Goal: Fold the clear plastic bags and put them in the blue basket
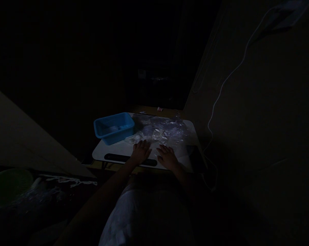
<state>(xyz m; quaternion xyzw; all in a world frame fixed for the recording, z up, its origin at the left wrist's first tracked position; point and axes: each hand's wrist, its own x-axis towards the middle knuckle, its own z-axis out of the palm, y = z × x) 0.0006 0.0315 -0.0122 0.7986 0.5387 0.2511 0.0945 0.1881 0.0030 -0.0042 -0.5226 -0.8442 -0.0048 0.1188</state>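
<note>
The scene is very dark. My left hand [141, 151] lies flat near the front of a small white table [103, 150], its fingers stretched forward. My right hand [167, 157] rests palm down a little to the right, fingers also extended. Just beyond my fingertips spreads crumpled clear plastic [167, 131]; whether the fingers touch it I cannot tell. A blue plastic basin [114, 136] stands at the table's left side, with something pale inside that is too dim to name. Neither hand appears to hold anything.
A dark flat object [195, 155] lies at the table's right edge. Along the right wall hangs a white cable [232, 71]. A green basket [11, 186] and loose plastic [39, 198] are on the floor at left. A small pinkish item [159, 109] sits behind the table.
</note>
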